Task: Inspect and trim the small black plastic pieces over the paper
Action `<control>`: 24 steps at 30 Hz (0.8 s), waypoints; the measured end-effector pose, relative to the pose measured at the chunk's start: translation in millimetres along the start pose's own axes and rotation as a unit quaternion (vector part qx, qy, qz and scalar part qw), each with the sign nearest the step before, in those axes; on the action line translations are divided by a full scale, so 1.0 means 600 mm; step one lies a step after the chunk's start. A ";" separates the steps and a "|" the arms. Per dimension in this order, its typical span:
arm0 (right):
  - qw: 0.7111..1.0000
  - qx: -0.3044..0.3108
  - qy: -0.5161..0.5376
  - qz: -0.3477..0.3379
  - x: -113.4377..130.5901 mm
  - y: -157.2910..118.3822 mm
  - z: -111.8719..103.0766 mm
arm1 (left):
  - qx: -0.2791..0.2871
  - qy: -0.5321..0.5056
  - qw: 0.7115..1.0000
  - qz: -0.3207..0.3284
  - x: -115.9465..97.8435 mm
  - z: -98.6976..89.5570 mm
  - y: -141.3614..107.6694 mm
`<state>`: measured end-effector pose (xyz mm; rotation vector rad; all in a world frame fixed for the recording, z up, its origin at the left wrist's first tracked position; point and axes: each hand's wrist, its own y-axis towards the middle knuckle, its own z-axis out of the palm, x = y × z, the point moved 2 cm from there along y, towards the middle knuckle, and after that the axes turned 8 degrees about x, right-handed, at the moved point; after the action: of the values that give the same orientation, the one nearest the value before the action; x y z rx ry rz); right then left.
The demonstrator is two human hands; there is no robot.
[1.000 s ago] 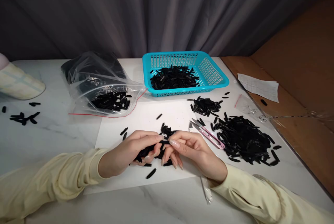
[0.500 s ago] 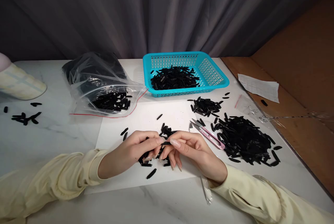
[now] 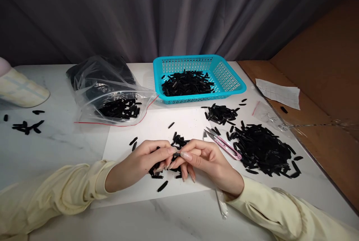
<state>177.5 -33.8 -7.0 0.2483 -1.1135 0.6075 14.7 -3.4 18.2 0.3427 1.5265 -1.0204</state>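
Note:
My left hand and my right hand meet over a white sheet of paper. Between their thumbs and fingers, both pinch one small black strip, mostly covered by the fingertips. Under and behind the fingers lies a loose heap of similar black strips, partly hidden by my hands. A single strip rests on the paper just in front. Right of my right hand, pink-handled thread snips lie with blades pointing up and left.
A turquoise basket holding black strips stands at the back. Left of it lies an open zip bag of strips. A large pile and a smaller pile sit at right. A pale cylinder stands far left.
My right thumb and fingers have shifted slightly left along the black strip, which shows a little differently between the fingertips. Everything else looks the same.

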 end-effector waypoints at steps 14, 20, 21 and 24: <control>1.000 0.009 -0.008 -0.003 0.000 0.001 0.000 | 0.005 -0.017 1.000 -0.018 -0.003 0.004 0.000; 1.000 0.004 0.000 -0.007 0.002 0.002 0.001 | 0.000 -0.003 1.000 -0.008 -0.003 0.003 -0.002; 1.000 0.004 0.001 -0.007 0.002 0.002 0.001 | 0.001 0.000 1.000 -0.006 -0.004 0.003 -0.002; 1.000 0.005 0.003 -0.005 0.001 0.001 0.001 | 0.002 0.006 1.000 -0.002 -0.004 0.003 -0.004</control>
<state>176.6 -33.3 -6.2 0.2597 -1.1027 0.6049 14.9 -5.2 21.5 0.3485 1.5382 -1.0262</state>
